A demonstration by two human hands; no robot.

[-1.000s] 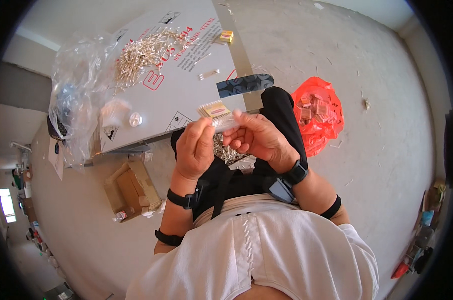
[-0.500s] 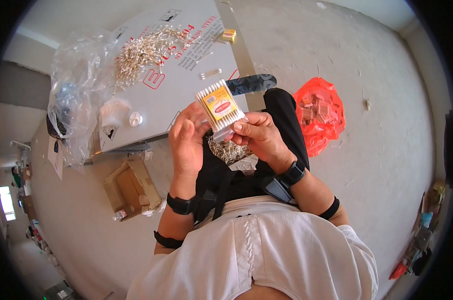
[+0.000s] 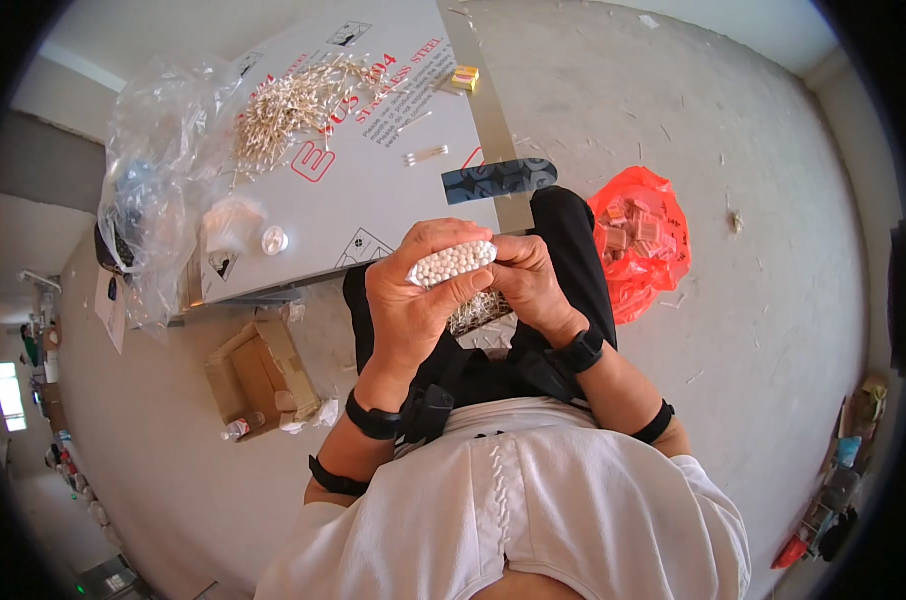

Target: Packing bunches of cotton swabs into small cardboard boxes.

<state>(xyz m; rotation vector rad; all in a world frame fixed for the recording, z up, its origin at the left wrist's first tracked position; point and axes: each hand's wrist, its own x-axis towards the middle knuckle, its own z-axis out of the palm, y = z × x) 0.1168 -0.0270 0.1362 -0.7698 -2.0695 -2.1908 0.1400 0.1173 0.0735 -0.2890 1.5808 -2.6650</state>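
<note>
There are two hands: one left hand (image 3: 405, 305) and one right hand (image 3: 540, 292). I count one held pack (image 3: 451, 263), two swab heaps (image 3: 285, 112), one table (image 3: 323, 215), one red bag (image 3: 628, 298), one yellow box (image 3: 464, 77), one dark strip (image 3: 500, 181), one carton (image 3: 258, 375), one bottle (image 3: 237, 429) and two wristbands (image 3: 580, 352). Single swabs are too many for counting.

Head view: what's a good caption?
Bare hands hold a flat, packed bundle of white-tipped cotton swabs, seen end-on.

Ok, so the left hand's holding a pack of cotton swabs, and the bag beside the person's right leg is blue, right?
Not quite: the bag beside the person's right leg is red, as the head view shows. The left hand does hold a pack of cotton swabs.
</note>
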